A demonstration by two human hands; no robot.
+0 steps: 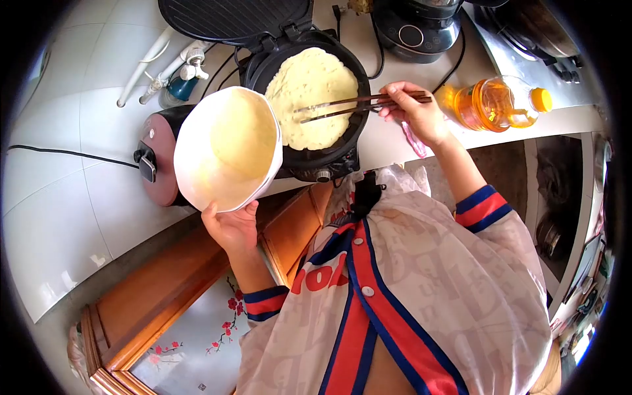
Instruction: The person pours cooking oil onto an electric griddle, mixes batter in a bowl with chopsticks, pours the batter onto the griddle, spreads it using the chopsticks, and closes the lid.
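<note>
A pale yellow layer of batter (313, 85) with an uneven edge lies in a round black electric pan (359, 135). My left hand (232, 227) grips the lower rim of a large white bowl (191, 155), tilted beside the pan's left edge, with a thin yellowish film inside. In my right hand (418, 115) is a pair of dark chopsticks (368, 103), fingers closed round them. Their tips are over the middle of the batter. The pan's ridged lid (237, 20) stands open at the back.
An oil bottle (494, 104) with a yellow cap lies at the right. Behind the pan stands a black appliance (416, 33) with cables. A reddish-brown appliance (157, 155) is left of the bowl. White pipes (148, 72) rise near the wall, and a pink strip (413, 139) lies at the counter edge.
</note>
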